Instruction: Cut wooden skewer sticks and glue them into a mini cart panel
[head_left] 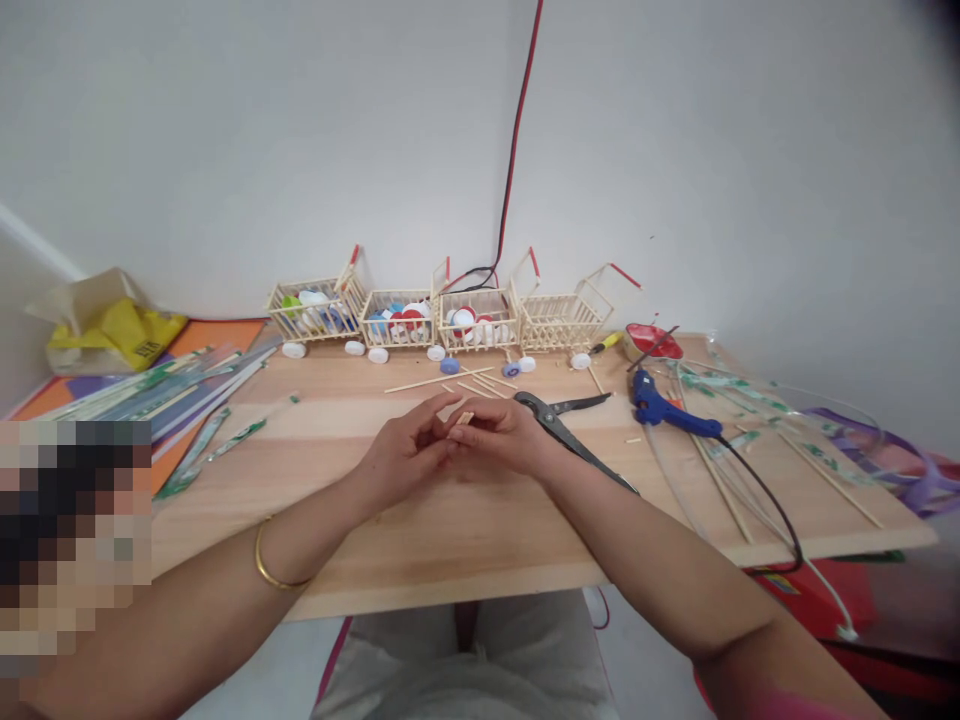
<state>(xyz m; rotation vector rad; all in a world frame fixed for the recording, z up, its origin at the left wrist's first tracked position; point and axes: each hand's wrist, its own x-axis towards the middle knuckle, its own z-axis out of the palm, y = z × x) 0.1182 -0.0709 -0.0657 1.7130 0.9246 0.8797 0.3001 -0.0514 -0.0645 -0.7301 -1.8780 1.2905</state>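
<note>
My left hand and my right hand meet over the middle of a wooden board. Together their fingertips pinch a short piece of pale wooden stick. Both hands are closed around it, resting low on the board. A gold bangle sits on my left wrist. Black scissors lie just right of my right hand, partly under my right forearm. Several loose wooden sticks lie just beyond my fingers.
A row of small stick-built carts holding bottle caps stands along the wall. A blue glue gun with a black cord lies at right beside long skewers and plastic wrappers. Packets of sticks and a yellow bag are at left.
</note>
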